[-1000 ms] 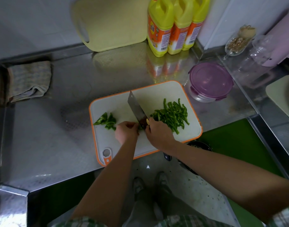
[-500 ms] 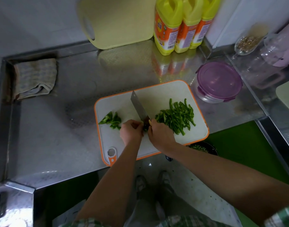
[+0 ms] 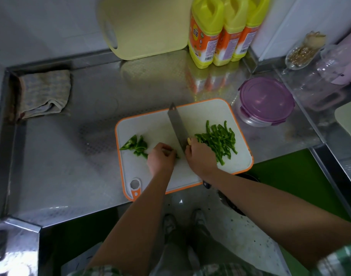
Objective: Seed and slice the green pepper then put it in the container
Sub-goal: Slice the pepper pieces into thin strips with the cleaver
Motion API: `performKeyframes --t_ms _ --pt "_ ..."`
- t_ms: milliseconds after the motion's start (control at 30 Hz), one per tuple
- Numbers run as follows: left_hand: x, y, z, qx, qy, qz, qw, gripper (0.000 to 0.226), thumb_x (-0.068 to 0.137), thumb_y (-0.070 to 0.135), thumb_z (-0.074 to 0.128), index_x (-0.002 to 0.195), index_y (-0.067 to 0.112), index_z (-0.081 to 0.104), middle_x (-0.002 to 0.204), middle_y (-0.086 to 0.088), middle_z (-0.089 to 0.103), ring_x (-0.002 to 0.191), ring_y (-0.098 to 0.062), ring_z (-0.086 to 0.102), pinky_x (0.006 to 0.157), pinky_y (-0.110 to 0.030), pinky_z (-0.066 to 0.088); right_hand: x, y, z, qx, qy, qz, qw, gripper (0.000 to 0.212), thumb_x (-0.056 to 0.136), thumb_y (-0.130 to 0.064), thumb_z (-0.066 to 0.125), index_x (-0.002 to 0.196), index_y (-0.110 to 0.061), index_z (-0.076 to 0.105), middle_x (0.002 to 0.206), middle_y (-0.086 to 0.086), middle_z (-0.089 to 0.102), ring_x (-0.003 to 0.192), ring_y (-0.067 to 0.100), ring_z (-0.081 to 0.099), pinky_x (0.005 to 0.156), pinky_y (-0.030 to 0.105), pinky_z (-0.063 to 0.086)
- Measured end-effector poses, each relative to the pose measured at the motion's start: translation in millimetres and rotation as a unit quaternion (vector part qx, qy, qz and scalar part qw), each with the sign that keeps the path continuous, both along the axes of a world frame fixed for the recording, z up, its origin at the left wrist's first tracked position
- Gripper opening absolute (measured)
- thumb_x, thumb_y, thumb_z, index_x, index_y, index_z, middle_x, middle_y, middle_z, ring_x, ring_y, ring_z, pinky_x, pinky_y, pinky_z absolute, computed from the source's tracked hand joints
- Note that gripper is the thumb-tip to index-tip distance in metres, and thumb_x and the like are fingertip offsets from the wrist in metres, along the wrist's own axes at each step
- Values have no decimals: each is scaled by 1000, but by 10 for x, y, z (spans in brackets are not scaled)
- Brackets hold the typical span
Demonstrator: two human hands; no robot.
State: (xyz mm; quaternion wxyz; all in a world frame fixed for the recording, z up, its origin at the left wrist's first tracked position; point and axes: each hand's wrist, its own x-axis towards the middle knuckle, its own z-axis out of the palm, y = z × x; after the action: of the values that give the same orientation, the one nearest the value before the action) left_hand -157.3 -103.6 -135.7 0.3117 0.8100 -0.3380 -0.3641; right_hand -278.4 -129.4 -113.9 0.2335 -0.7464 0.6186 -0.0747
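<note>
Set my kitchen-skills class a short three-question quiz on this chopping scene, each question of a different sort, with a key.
1. True or false: the container beside the cutting board has its purple lid on.
2. On which side of the knife do the sliced strips lie? A. the person's left; B. the person's right; C. off the board.
3. Fill in: the knife is held by the ____ hand.

Key: 1 true; 2 B; 3 the right hand.
</note>
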Motion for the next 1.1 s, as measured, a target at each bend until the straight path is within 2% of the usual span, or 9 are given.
performKeyframes --t_ms 133,200,367,567,633,767,1000,1100 --pt "-41 -15 56 0 -12 13 1000 19 84 33 71 89 15 65 74 -3 71 72 -24 67 70 -36 56 -128 -1 33 7 -46 -2 999 22 99 -23 42 101 -4 52 65 3 50 51 17 44 47 29 29" --pt "-39 -5 59 2 -16 21 1000 17 88 32 67 88 15 66 74 -4 71 74 -24 67 71 -37 56 -155 4 66 6 -58 5 998 18 99 -23 42 96 -7 50 59 -4 43 47 11 38 43 29 25" --pt "-23 -3 80 25 -26 25 999 11 87 29 69 86 18 68 77 -4 73 77 -24 68 74 -39 57 -152 54 141 16 -23 47 998 16 99 -23 41 86 -14 41 58 -5 38 48 11 37 45 29 26" --pt "-27 -21 41 32 -11 26 999 8 80 26 75 84 20 71 75 -5 73 75 -26 70 72 -41 59 -167 85 134 23 1 62 998 17 99 -22 41 99 -8 49 59 -4 36 49 14 36 45 29 25" --pt "-42 -26 49 30 -4 29 999 6 80 23 76 82 21 70 75 -5 73 75 -25 70 72 -41 59 -173 74 143 27 3 65 998 18 99 -22 40 101 -7 50 60 -3 39 49 12 36 44 28 25" --pt "-76 -48 64 31 -3 31 999 4 81 18 75 84 20 72 78 -4 74 77 -23 70 73 -37 58 -163 72 156 36 10 70 997 19 99 -23 40 103 -7 50 70 5 49 57 21 45 53 30 32" --pt "-83 -66 32 30 6 37 999 7 81 13 75 86 18 75 79 -3 74 76 -21 69 75 -38 59 -133 36 109 66 -20 57 996 13 98 -21 43 88 -13 43 71 5 48 63 23 48 56 31 34" --pt "-78 -72 37 34 3 29 999 8 81 14 75 88 17 75 80 -4 74 77 -21 69 76 -36 59 -91 49 68 61 -8 46 997 17 99 -23 42 94 -8 48 74 6 52 64 23 50 56 30 33"
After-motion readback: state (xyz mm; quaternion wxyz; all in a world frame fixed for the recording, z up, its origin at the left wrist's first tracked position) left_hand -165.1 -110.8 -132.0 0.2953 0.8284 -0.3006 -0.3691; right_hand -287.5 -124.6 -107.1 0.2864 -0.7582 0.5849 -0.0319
